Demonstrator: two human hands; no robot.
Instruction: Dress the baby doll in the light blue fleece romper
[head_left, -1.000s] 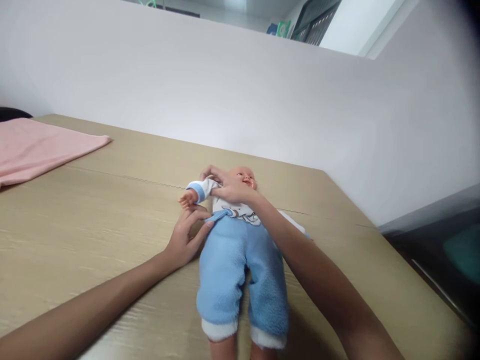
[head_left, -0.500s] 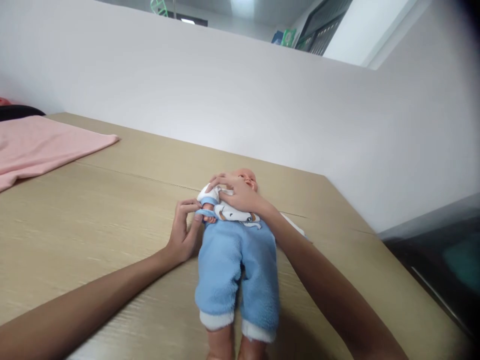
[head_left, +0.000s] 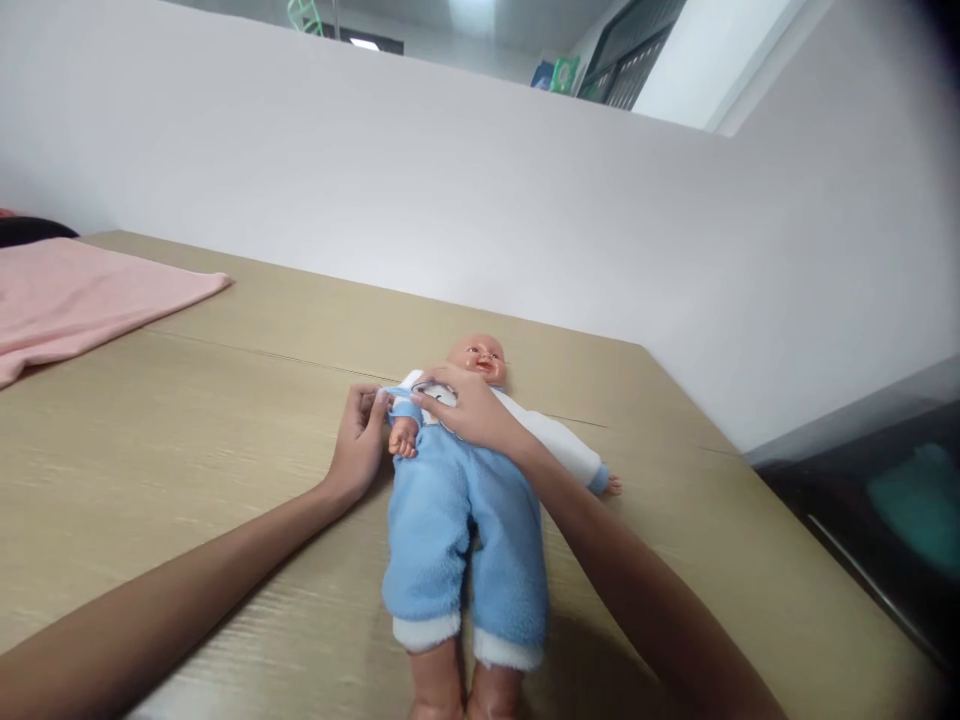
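A baby doll (head_left: 480,362) lies on its back in a white top with a printed animal and blue fleece trousers (head_left: 465,530). My left hand (head_left: 360,440), fingers bent, pinches one end of a blue cloth strip (head_left: 397,391) beside the doll's arm. My right hand (head_left: 476,408) reaches across the doll's chest, and its thumb and fingers close on the strip's other end. Stretched between my hands, the strip passes over the sleeve just above the blue cuff (head_left: 406,411). The doll's small hand (head_left: 403,437) sticks out below that cuff.
The doll rests on a wooden table (head_left: 225,430) with a seam across it. A pink cloth (head_left: 97,295) lies at the far left. Behind the table stands a white wall (head_left: 375,180). A dark object (head_left: 862,510) is beyond the right edge.
The blue strip has moved from around the doll's fingers up to the sleeve above the cuff. My right hand has shifted down off the sleeve, uncovering the doll's head. The view has shifted slightly.
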